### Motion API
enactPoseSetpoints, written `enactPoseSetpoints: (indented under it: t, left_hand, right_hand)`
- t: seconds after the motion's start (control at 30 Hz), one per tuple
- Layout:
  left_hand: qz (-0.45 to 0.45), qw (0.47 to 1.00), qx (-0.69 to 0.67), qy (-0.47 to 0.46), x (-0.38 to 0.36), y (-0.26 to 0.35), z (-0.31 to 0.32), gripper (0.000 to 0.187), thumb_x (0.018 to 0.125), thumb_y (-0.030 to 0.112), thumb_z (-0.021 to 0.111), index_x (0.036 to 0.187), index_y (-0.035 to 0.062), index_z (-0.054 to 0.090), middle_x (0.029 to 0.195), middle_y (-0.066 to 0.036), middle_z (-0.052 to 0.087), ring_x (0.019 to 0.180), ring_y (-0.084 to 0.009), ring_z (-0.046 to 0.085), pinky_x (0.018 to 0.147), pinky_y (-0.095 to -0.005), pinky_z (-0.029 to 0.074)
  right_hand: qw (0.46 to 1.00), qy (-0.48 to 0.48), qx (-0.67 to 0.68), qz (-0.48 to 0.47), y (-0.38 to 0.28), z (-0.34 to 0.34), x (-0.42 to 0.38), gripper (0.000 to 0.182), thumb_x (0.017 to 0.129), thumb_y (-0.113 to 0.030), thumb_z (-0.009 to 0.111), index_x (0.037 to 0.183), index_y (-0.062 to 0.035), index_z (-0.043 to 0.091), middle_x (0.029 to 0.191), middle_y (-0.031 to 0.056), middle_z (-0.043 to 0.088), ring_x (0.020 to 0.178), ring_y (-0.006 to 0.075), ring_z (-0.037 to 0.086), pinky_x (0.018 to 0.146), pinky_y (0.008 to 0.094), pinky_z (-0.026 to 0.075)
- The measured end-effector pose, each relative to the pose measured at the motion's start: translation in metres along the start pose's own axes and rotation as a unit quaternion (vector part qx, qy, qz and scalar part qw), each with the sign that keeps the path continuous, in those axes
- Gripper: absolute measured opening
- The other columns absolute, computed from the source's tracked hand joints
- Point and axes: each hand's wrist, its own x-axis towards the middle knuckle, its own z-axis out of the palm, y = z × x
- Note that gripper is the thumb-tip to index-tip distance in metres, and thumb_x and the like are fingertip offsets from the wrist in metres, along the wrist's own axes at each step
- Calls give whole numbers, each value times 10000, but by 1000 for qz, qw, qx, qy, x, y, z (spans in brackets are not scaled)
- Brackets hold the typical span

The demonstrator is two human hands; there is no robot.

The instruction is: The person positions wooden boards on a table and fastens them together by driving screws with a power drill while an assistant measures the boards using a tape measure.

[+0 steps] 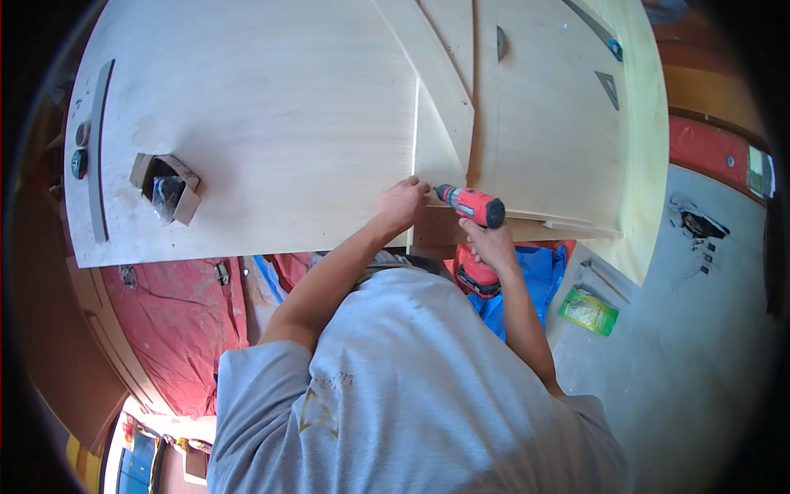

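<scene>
My right hand (488,241) is wrapped round the grip of a red and black cordless drill (471,202). The drill lies roughly level, its chuck pointing left at the wooden strip along the near edge of the pale board (288,107). Just left of the chuck, my left hand (401,206) is closed in a pinch at the corner of a narrow wooden panel (434,148). Whatever is between those fingertips is too small to make out. The drill's red battery (477,276) hangs below my right hand, in front of my shirt.
On the board are an open cardboard box (169,188) with a plastic bag inside, a long metal ruler (100,152), a green tape measure (79,164) and a set square (607,89). A blue plastic sheet (535,284) and a green packet (589,311) lie below.
</scene>
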Motion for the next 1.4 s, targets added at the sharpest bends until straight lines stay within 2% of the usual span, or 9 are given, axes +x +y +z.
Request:
enactPoseSetpoints:
  t: [0.23, 0.3, 0.33, 0.4, 0.47, 0.63, 0.97, 1.2, 1.4]
  left_hand:
    - [5, 1000, 29, -3, 19, 0, 18, 200, 939, 202, 651, 1084, 101, 745, 1089, -138, 673, 1055, -350, 690, 904, -471, 594]
    - [13, 998, 56, 5, 28, -6, 34, 237, 905, 222, 684, 1109, 119, 744, 1067, -118, 678, 997, -345, 699, 855, -477, 601]
    - [-5, 993, 111, -38, 32, -3, 37, 236, 909, 202, 661, 1114, 132, 755, 1112, -124, 693, 1026, -335, 706, 867, -472, 604]
    - [-249, 965, 0, -83, 44, 9, 48, 233, 923, 177, 618, 1086, 141, 781, 1216, -156, 705, 1127, -345, 689, 922, -469, 598]
    - [-3, 996, 93, -15, 33, -4, 37, 212, 909, 188, 636, 1074, 138, 759, 1148, -154, 688, 1120, -357, 683, 924, -464, 596]
    - [40, 998, 52, 14, 32, 0, 34, 180, 898, 166, 664, 1052, 133, 752, 1071, -154, 682, 1047, -370, 703, 832, -475, 607]
    - [-10, 996, 88, 10, 33, 8, 48, 238, 897, 222, 683, 1130, 185, 711, 1152, -112, 645, 1095, -334, 670, 867, -474, 589]
    - [24, 989, 146, 20, 21, 9, 50, 238, 917, 216, 660, 1136, 122, 671, 1150, -110, 639, 1080, -317, 666, 867, -479, 575]
    - [-41, 980, 194, 4, 35, 27, 48, 230, 908, 189, 635, 1084, 41, 637, 1083, -163, 640, 973, -344, 698, 871, -503, 570]
  right_hand:
    - [1000, -16, 12, 15, 4, -5, 4, 334, 915, -357, 753, 1024, -41, 742, 683, 60, 657, 470, 141, 604, 444, 353, 510]
    - [994, -49, -74, 62, 9, -7, 15, 382, 911, -362, 761, 1096, -27, 747, 850, 137, 748, 653, 220, 726, 606, 404, 586]
    - [993, 8, -104, -45, 14, -4, 18, 419, 910, -367, 766, 1150, -24, 742, 973, 161, 765, 828, 250, 748, 737, 412, 587]
    - [989, 9, -71, -130, -11, 0, 0, 501, 908, -364, 778, 1284, -37, 723, 1270, 195, 747, 1256, 290, 686, 1037, 412, 520]
    - [995, -9, -48, -86, 7, 2, 13, 437, 921, -317, 771, 1255, -36, 730, 1115, 157, 759, 1050, 254, 716, 903, 403, 548]
    - [999, 7, -40, -16, 10, -3, 7, 323, 914, -310, 769, 1046, -15, 750, 637, 84, 667, 433, 154, 612, 423, 363, 494]
    - [995, 3, -96, -11, -25, -8, -8, 315, 892, -330, 775, 996, -33, 762, 604, 87, 648, 482, 179, 652, 478, 376, 528]
    - [992, 24, -107, -62, 9, -34, -4, 428, 864, -327, 801, 1177, -38, 757, 1035, 219, 785, 1033, 341, 772, 886, 452, 588]
    - [962, 18, -39, -270, 38, -62, 16, 366, 893, -281, 778, 1177, -52, 749, 1052, 255, 761, 1048, 401, 748, 876, 469, 589]
